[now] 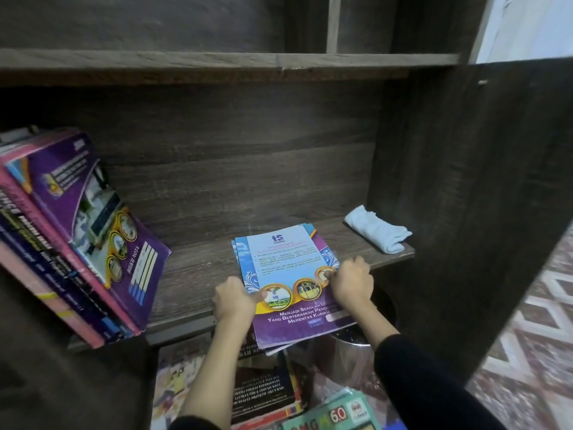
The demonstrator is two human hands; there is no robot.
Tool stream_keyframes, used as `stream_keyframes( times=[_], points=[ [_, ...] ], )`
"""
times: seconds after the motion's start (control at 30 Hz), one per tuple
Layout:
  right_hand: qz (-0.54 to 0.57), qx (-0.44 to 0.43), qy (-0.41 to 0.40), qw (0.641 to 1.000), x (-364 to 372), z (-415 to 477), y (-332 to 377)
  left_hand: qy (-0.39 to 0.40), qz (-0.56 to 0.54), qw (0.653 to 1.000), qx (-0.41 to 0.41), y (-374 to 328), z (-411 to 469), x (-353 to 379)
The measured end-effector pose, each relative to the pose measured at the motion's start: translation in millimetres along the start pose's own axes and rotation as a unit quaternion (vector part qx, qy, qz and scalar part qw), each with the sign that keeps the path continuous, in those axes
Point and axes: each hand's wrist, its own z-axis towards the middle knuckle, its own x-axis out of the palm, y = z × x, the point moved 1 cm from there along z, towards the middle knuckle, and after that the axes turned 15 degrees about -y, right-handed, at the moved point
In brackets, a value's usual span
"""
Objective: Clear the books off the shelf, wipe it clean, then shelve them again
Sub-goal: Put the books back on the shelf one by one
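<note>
Head view.

- Stack of booklets (288, 283): lies flat on the shelf (192, 274), left of the cloth (376, 232) and apart from it. Its near end overhangs the shelf's front edge.
- Handling (judgement): thin soft covers, glossy, so light but floppy, and the copies probably slide on one another. Best taken by both side edges near the overhanging end, with fingers underneath so the stack does not sag or fan out.
- Left hand (232, 301): clasps the stack's edge farther from the cloth, thumb on the top cover, fingers curled under. Forearm bare, reaching up from below the shelf.
- Right hand (352, 283): clasps the edge nearer the cloth, thumb on the cover, knuckles up. Dark sleeve on the forearm.
- Leaning books (77, 231): a row far left of the cloth, tilted, on the same shelf.
- More books (263, 395) lie below, lower than the cloth and left of it.
</note>
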Motion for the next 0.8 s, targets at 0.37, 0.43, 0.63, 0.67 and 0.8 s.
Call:
stream_keyframes(
  times=[0.37, 0.43, 0.63, 0.67, 0.8],
  points=[
    [0.229, 0.173, 0.119, 0.951, -13, 12, 6, 0.011, 0.006, 1.000, -0.025, 3, 7, 7],
    [0.302, 0.204, 0.146, 0.920, -13, 12, 9, -0.001, -0.006, 1.000, -0.030, 2, 5, 9],
    [0.379, 0.229, 0.211, 0.871, -32, -3, 5, -0.020, -0.031, 0.999, -0.018, -1, 2, 8],
    [0.398, 0.221, 0.229, 0.860, -35, -5, 5, -0.020, -0.030, 0.999, -0.012, -1, 2, 6],
    [0.439, 0.188, 0.276, 0.834, -44, -11, 9, -0.022, -0.042, 0.999, -0.004, -1, 7, 6]
  ],
)
